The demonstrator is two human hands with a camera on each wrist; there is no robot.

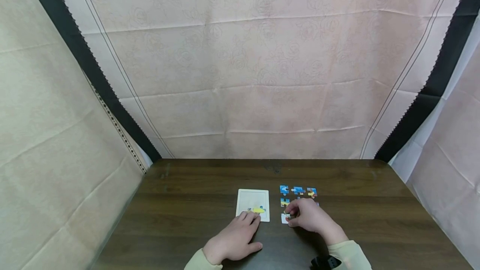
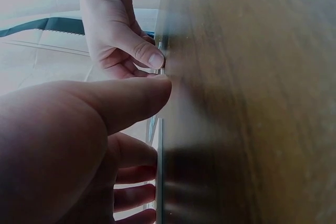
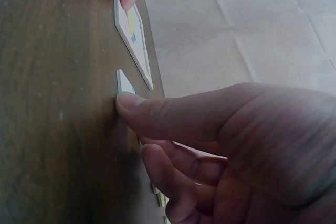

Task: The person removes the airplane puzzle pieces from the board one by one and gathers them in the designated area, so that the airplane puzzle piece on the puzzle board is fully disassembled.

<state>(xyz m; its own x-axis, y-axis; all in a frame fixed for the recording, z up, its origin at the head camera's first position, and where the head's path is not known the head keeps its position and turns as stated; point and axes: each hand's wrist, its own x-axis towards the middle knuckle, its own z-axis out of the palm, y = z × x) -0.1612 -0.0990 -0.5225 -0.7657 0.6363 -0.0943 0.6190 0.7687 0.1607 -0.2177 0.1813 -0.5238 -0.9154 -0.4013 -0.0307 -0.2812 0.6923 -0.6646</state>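
A white puzzle tray [image 1: 253, 199] lies flat on the table, with a yellow-and-blue puzzle part [image 1: 258, 210] in its lower area. My left hand [image 1: 238, 236] rests its fingertips on the tray's lower edge, thumb spread to the right on the table side. To the right, my right hand [image 1: 309, 216] is bent over loose jigsaw pieces. Its thumb and fingers hold a white puzzle piece [image 1: 285, 218] at the lower left of the group; the right wrist view shows the thumb on that piece [image 3: 124, 81]. My right hand partly hides the pieces behind it.
Several blue and yellow jigsaw pieces [image 1: 298, 190] lie in rows right of the tray. The brown wooden table [image 1: 195, 203] extends around them. Pale cloth walls [image 1: 262, 74] with dark edging strips stand at the back and sides.
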